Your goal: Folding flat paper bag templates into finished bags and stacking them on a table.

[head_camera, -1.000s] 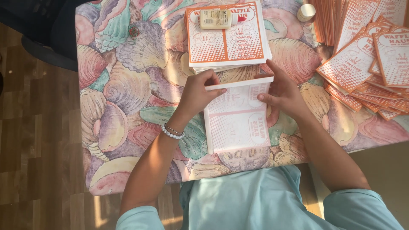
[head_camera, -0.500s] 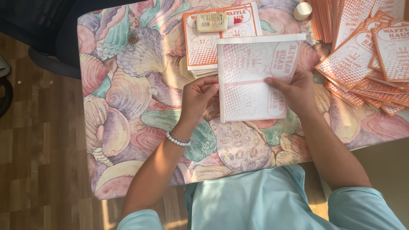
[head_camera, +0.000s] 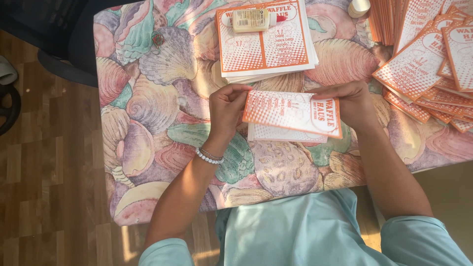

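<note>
Both hands, left hand (head_camera: 227,109) and right hand (head_camera: 351,102), are closed on the ends of an orange-and-white paper bag (head_camera: 291,113), which is held folded above the shell-patterned tablecloth (head_camera: 148,98), just below a stack of flat bags (head_camera: 266,44) weighted by a glue bottle (head_camera: 252,19).

The seashell-patterned table (head_camera: 162,88) carries a stack of orange-printed sheets (head_camera: 266,54) at twelve o'clock and fanned orange-printed sheets (head_camera: 423,64) at two o'clock.

Both bare hands raised mid-frame, left hand (head_camera: 227,109) and right hand (head_camera: 349,102) pinched shut, forearms angling up from the lower edge.
</note>
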